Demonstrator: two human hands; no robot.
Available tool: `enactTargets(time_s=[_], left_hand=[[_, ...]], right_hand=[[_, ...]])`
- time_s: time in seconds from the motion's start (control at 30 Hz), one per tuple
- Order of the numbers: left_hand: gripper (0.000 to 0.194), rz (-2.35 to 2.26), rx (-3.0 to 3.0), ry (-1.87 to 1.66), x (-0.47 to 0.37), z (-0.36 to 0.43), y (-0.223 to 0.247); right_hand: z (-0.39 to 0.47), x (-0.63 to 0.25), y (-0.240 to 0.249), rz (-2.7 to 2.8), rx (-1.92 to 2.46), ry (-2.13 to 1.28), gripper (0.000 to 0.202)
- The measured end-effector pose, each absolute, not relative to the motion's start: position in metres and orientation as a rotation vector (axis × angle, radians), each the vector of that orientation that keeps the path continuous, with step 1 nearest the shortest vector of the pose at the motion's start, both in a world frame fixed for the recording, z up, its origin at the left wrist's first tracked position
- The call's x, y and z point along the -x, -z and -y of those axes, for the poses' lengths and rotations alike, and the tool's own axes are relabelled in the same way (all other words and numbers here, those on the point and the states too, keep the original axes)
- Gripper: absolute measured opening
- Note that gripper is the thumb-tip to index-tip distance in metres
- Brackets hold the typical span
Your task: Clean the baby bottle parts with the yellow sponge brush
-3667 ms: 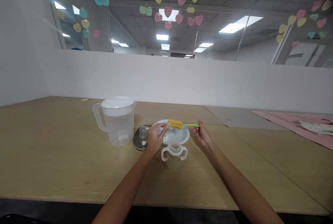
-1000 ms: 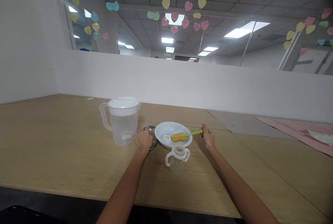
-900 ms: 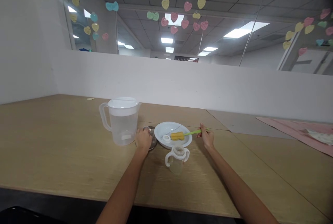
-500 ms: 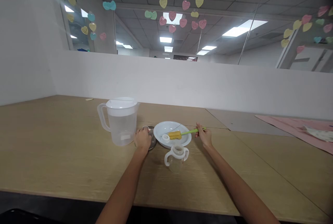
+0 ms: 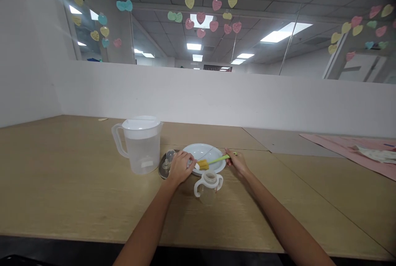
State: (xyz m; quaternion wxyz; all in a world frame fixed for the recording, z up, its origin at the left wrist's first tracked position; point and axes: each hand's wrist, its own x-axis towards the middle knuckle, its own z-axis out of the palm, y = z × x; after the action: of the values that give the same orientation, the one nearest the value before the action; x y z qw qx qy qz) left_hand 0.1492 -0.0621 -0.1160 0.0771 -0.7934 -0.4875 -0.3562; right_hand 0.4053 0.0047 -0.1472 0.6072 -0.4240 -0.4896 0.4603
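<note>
My right hand [image 5: 237, 163] is closed around the green handle of a bottle brush [image 5: 217, 159]. Its yellow sponge head lies low inside a white plate [image 5: 201, 147]. At the plate's left rim, the fingers of my left hand [image 5: 182, 166] are pinched on a small white ring [image 5: 197, 167], which touches or nearly touches the sponge. An open, clear baby bottle [image 5: 208, 187] with two white handles stands in front of the plate. Left of my left hand, a metal dish [image 5: 161, 169] holds clear bottle parts [image 5: 168, 159], partly hidden by the hand.
A lidded translucent pitcher [image 5: 142, 146] stands at the left, close to the metal dish. A pink cloth [image 5: 334, 144] with a pale cloth [image 5: 375, 154] on it lies at the far right. Behind the wooden table [image 5: 77, 191] rises a white wall [image 5: 185, 97] with a window above.
My left hand has moved right from the metal dish to the white ring in the plate, uncovering the clear parts. My right hand and the brush have shifted slightly left.
</note>
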Motion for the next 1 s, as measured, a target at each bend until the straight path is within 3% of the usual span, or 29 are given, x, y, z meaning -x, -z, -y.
enactTargets(time_s=[0.17, 0.47, 0.6, 0.83, 1.0], left_hand=[[0.024, 1.459, 2.527, 1.021, -0.153, 0.065, 0.118], [0.012, 1.448, 2.602, 1.193, -0.154, 0.067, 0.114], [0.02, 1.37, 2.637, 1.25, -0.154, 0.068, 0.113], [0.014, 1.385, 2.441, 1.453, -0.156, 0.065, 0.115], [0.011, 1.393, 2.27, 1.539, -0.157, 0.058, 0.12]], right_hand=[[-0.001, -0.406, 0.143, 0.979, 0.978, -1.123, 0.04], [-0.01, -0.418, 0.148, 0.765, 0.97, -1.125, 0.031], [-0.009, -0.416, 0.147, 0.757, 0.971, -1.132, 0.03], [-0.006, -0.413, 0.14, 0.693, 0.956, -1.115, 0.026], [-0.01, -0.417, 0.137, 0.633, 0.785, -1.294, 0.028]])
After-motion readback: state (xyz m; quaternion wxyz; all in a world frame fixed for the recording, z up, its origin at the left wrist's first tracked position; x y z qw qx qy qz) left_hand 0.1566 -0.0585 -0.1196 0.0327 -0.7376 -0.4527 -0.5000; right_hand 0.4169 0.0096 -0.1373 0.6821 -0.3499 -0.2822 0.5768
